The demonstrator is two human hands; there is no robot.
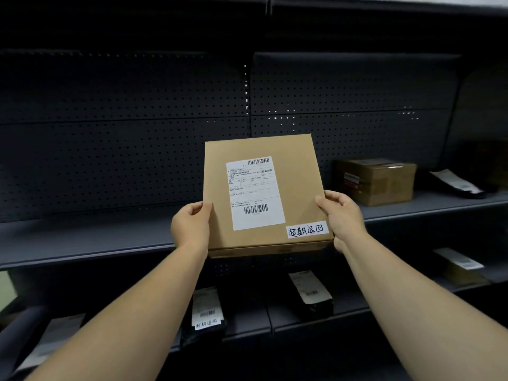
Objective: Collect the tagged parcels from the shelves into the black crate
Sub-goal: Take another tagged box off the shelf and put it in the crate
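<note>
A flat cardboard parcel (pixel 264 196) is held up in front of the middle shelf (pixel 82 240), clear of its front edge and tilted so that its broad face is turned toward the camera. A printed shipping label (pixel 254 192) is seen on that face, and a handwritten white tag (pixel 308 229) is stuck at the near right corner, marking it as one of the tagged items.

The left hand (pixel 191 226) is closed on the parcel's left edge near the lower corner, its thumb (pixel 202 209) laid on the front face and the remaining fingers hidden behind the board. The right hand (pixel 343 218) is closed on the right edge in the same manner, thumb (pixel 325 202) in front and fingers wrapped behind. The parcel thus lies between the two hands, pinched at opposite edges.

The carton is judged to be stiff, thin and probably light, since it is kept level by edge grips alone. Its plain board surface is likely to offer fair friction, so that the side edges appear the proper places for holding.

A smaller brown box (pixel 376 181) rests on the same shelf toward its right end. On the lower shelf (pixel 247 328), a black mailer bag (pixel 206 312) bearing a similar tag lies below the held parcel. The black crate is not in view.
</note>
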